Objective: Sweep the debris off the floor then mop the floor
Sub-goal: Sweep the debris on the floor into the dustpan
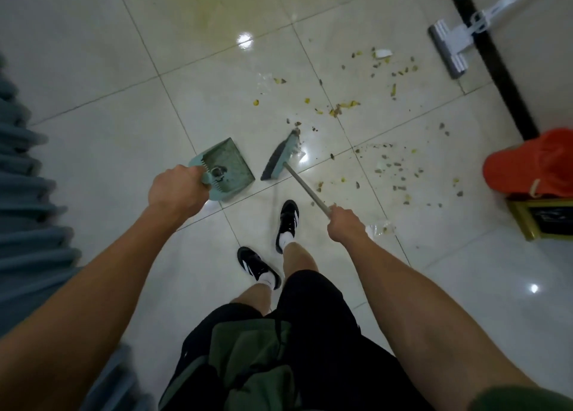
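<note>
My left hand (175,190) grips the handle of a teal dustpan (228,167) whose tray sits low over the pale tiled floor (108,116). My right hand (345,226) grips the grey handle of a teal broom (282,156); its dark bristles stand just right of the dustpan. Yellow and brown debris (344,105) lies scattered across the tiles beyond and to the right of the broom. A white flat mop (451,46) leans at the upper right, its head on the floor.
A dark door frame (493,60) runs along the right. An orange bag (533,165) and a gold-framed object (545,221) sit at the right edge. Blue-grey curtain folds (28,209) hang on the left. My feet in black shoes (288,221) stand below the broom.
</note>
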Demonstrator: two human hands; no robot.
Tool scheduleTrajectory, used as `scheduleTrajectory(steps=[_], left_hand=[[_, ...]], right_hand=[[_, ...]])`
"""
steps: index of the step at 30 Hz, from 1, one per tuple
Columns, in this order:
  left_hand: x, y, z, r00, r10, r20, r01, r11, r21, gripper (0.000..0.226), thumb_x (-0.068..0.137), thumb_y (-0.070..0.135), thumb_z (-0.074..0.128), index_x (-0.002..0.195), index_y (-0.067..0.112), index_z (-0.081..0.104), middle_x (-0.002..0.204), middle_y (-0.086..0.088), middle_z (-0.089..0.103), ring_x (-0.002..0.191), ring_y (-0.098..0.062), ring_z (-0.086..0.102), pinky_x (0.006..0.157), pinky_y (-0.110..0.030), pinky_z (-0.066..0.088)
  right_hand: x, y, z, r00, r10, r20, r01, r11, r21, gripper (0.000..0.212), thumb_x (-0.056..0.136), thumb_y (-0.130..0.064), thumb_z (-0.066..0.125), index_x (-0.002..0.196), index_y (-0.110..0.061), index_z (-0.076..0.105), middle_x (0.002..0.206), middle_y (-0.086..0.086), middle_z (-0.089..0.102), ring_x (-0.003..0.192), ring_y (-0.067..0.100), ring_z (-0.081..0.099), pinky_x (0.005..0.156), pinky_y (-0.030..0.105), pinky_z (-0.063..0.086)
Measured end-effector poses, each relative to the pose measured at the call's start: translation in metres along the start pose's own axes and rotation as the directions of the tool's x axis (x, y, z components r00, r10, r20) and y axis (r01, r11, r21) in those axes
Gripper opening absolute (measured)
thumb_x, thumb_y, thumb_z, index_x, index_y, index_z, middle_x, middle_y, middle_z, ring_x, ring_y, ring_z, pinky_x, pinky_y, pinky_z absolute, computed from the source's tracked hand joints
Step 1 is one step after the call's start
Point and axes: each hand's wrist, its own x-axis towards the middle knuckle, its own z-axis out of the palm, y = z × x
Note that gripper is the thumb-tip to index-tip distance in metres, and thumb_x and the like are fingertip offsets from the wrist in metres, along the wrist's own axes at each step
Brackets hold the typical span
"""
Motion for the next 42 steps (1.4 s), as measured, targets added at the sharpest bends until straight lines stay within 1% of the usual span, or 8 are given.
scheduleTrajectory(steps=[3, 8, 16, 24, 29, 36, 40, 42], left_hand=[[0.001, 0.013, -0.004, 0.999, 0.046, 0.003, -0.046, 0.999, -0.007, 0.019, 0.093, 0.030, 0.054, 0.104, 0.020, 0.066, 0.084, -0.009, 0.066, 0.072, -0.033, 0.064, 0.068, -0.036, 0.055], [0.010, 0.041, -0.010, 0.992, 0.129, -0.012, -0.129, 0.992, 0.018, 0.021, 0.095, 0.033, 0.054, 0.104, 0.019, 0.066, 0.089, -0.012, 0.067, 0.076, -0.036, 0.063, 0.065, -0.035, 0.049], [0.032, 0.080, -0.033, 0.974, 0.228, 0.006, -0.227, 0.971, 0.080, 0.023, 0.097, 0.034, 0.051, 0.107, 0.020, 0.066, 0.084, -0.008, 0.065, 0.073, -0.032, 0.064, 0.071, -0.040, 0.058], [0.066, 0.071, -0.074, 0.992, 0.123, -0.030, -0.122, 0.992, 0.036, 0.013, 0.095, 0.033, 0.055, 0.092, 0.025, 0.064, 0.075, -0.003, 0.063, 0.065, -0.025, 0.063, 0.067, -0.039, 0.060], [0.082, 0.044, -0.088, 0.996, 0.034, -0.079, -0.030, 0.998, 0.046, 0.012, 0.094, 0.030, 0.052, 0.085, 0.027, 0.060, 0.063, 0.003, 0.058, 0.054, -0.018, 0.058, 0.057, -0.033, 0.057], [0.115, -0.010, -0.112, 0.989, -0.075, -0.130, 0.071, 0.997, -0.037, 0.014, 0.096, 0.037, 0.054, 0.090, 0.028, 0.063, 0.062, 0.003, 0.057, 0.052, -0.018, 0.057, 0.054, -0.032, 0.057], [0.150, -0.049, -0.122, 0.988, -0.095, -0.123, 0.091, 0.995, -0.039, 0.014, 0.098, 0.038, 0.054, 0.094, 0.029, 0.064, 0.061, 0.006, 0.054, 0.049, -0.015, 0.053, 0.044, -0.022, 0.040], [0.174, -0.067, -0.132, 0.992, -0.087, -0.091, 0.084, 0.996, -0.032, 0.013, 0.097, 0.035, 0.055, 0.099, 0.028, 0.065, 0.064, 0.006, 0.055, 0.053, -0.015, 0.054, 0.045, -0.023, 0.039]], right_hand=[[-0.014, 0.028, 0.013, 0.997, 0.056, -0.045, -0.055, 0.998, 0.026, 0.037, 0.096, -0.011, 0.048, 0.132, -0.006, 0.050, 0.119, 0.013, 0.061, 0.105, 0.030, 0.061, 0.074, 0.034, 0.045], [-0.027, 0.053, 0.020, 0.992, 0.128, -0.023, -0.124, 0.986, 0.110, 0.025, 0.094, -0.014, 0.051, 0.116, -0.005, 0.057, 0.113, 0.013, 0.061, 0.098, 0.030, 0.063, 0.069, 0.033, 0.045], [-0.017, 0.064, -0.003, 0.997, 0.052, -0.059, -0.043, 0.988, 0.146, 0.032, 0.091, -0.013, 0.049, 0.122, -0.007, 0.059, 0.106, 0.012, 0.063, 0.088, 0.029, 0.063, 0.065, 0.032, 0.047], [0.028, 0.019, -0.058, 0.995, -0.033, -0.090, 0.054, 0.971, 0.233, 0.033, 0.093, -0.012, 0.050, 0.124, -0.007, 0.059, 0.103, 0.011, 0.064, 0.078, 0.025, 0.058, 0.066, 0.031, 0.048], [0.057, -0.021, -0.095, 0.989, -0.120, -0.089, 0.137, 0.965, 0.222, 0.028, 0.090, -0.008, 0.051, 0.116, -0.005, 0.060, 0.098, 0.009, 0.062, 0.077, 0.024, 0.059, 0.062, 0.030, 0.048], [0.093, -0.091, -0.144, 0.979, -0.173, -0.112, 0.192, 0.962, 0.195, 0.028, 0.091, -0.007, 0.047, 0.115, -0.004, 0.061, 0.103, 0.013, 0.065, 0.086, 0.029, 0.063, 0.066, 0.031, 0.049], [0.121, -0.145, -0.165, 0.975, -0.195, -0.104, 0.210, 0.964, 0.165, 0.026, 0.094, -0.010, 0.049, 0.116, -0.004, 0.060, 0.105, 0.014, 0.064, 0.089, 0.031, 0.064, 0.071, 0.034, 0.053], [0.136, -0.176, -0.174, 0.975, -0.195, -0.102, 0.211, 0.962, 0.172, 0.026, 0.096, -0.012, 0.050, 0.117, -0.003, 0.060, 0.107, 0.015, 0.064, 0.091, 0.032, 0.065, 0.073, 0.034, 0.054]])
